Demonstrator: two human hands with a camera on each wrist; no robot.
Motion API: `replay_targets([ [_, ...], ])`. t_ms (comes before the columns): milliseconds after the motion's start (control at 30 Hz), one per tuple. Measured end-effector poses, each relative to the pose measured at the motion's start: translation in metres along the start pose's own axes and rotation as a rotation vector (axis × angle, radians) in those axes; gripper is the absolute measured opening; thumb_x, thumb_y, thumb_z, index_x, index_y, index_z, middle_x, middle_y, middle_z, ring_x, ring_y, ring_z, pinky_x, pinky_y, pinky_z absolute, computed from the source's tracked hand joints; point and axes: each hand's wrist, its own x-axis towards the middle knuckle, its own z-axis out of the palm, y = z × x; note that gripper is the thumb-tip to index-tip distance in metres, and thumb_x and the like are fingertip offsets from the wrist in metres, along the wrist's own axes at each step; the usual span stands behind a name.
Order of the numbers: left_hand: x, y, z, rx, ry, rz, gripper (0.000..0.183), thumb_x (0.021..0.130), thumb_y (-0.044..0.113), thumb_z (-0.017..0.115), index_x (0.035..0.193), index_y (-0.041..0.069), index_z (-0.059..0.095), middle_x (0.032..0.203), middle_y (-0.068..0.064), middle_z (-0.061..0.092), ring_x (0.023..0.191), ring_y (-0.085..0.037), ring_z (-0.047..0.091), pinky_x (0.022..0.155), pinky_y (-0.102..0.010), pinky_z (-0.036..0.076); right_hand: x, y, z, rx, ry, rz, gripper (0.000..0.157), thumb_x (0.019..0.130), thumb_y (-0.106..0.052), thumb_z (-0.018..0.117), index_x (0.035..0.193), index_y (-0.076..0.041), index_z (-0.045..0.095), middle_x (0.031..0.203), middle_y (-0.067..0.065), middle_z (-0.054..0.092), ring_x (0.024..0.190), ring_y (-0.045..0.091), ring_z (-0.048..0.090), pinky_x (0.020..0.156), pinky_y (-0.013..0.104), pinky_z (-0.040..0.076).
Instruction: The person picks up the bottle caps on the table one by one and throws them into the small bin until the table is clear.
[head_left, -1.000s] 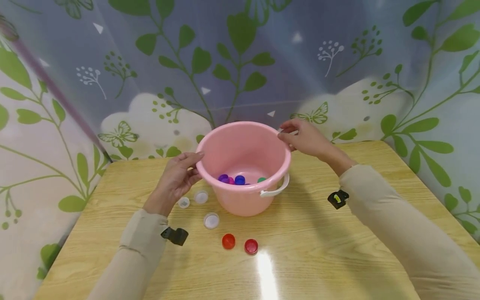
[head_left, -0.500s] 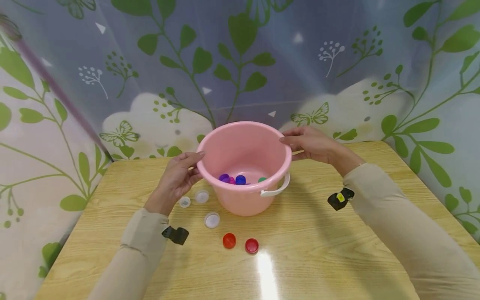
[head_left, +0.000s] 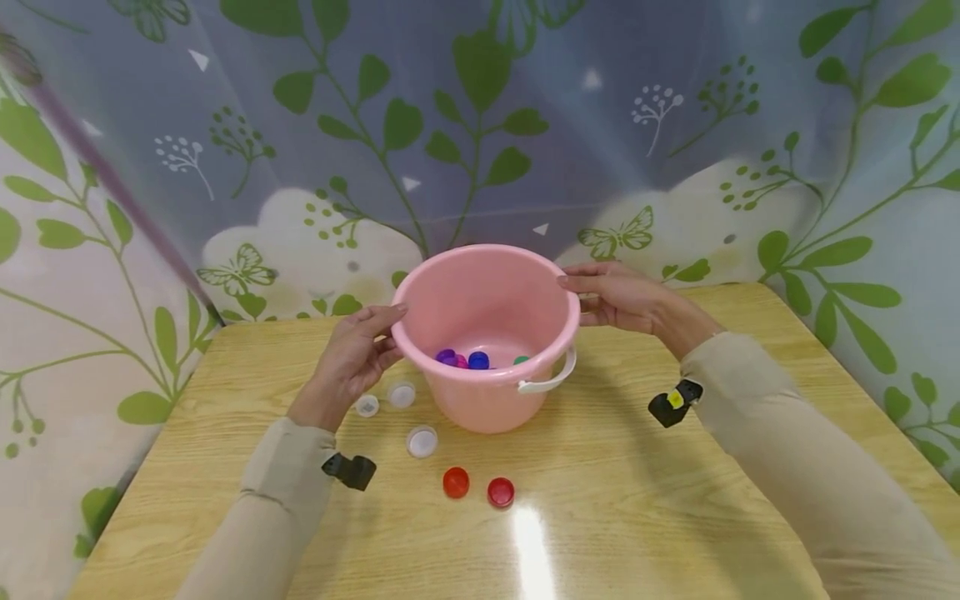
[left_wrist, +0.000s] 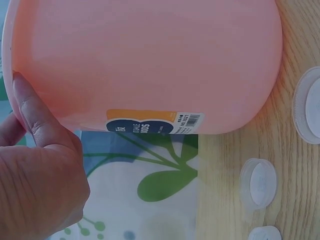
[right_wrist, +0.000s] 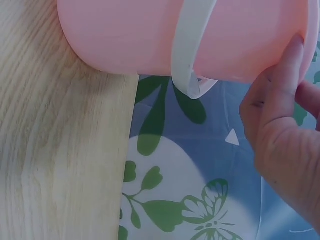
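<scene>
A pink bucket stands upright on the wooden table, its white handle hanging down at the front right. Blue, purple, pink and green bottle caps lie at its bottom; the blue cap shows best, and the near wall hides part of them. My left hand pinches the rim at the left, thumb over the top and fingers beneath. On the opposite side my right hand pinches the rim in the same way. The left wrist view shows a printed label on the bucket's outer wall.
Three white caps lie left of the bucket, the nearest white cap closest to its base. In front are an orange-red cap and a red cap. A leaf-patterned curtain stands behind the table.
My right hand has come slightly down and forward along the rim, and its fingers have closed onto it. The bucket and my left hand have stayed in place.
</scene>
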Motion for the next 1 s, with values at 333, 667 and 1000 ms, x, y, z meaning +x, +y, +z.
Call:
replay_targets([
  [333, -0.0016, -0.0011, -0.0019, -0.019, 0.006, 0.005, 0.020, 0.091, 0.017, 0.068, 0.099, 0.002, 0.058, 0.087, -0.009, 0.057, 0.062, -0.013, 0.060, 0.057, -0.019, 0.057, 0.0022, 0.0058, 0.0015, 0.155, 0.053, 0.032, 0.044, 0.097, -0.014, 0.057, 0.136, 0.001, 0.044, 0.105, 0.009, 0.061, 0.083, 0.017, 0.066, 0.077, 0.028, 0.057],
  [667, -0.0002, 0.0003, 0.0021, 0.066, 0.008, 0.018, 0.031, 0.091, 0.019, 0.068, 0.110, -0.001, 0.054, 0.094, -0.011, 0.055, 0.064, -0.013, 0.060, 0.060, -0.020, 0.057, -0.0006, 0.0057, -0.0005, 0.226, 0.070, 0.062, 0.048, 0.098, -0.016, 0.057, 0.141, -0.003, 0.041, 0.114, 0.008, 0.056, 0.091, 0.019, 0.064, 0.080, 0.029, 0.056],
  [1000, -0.0036, 0.0056, -0.0025, 0.241, 0.033, 0.024, 0.037, 0.090, 0.029, 0.069, 0.111, 0.002, 0.056, 0.079, -0.005, 0.061, 0.059, -0.012, 0.062, 0.060, -0.024, 0.058, 0.0033, 0.0033, 0.0018, 0.216, 0.040, 0.074, 0.047, 0.099, -0.016, 0.055, 0.141, -0.002, 0.038, 0.109, 0.009, 0.057, 0.087, 0.018, 0.064, 0.076, 0.028, 0.058],
])
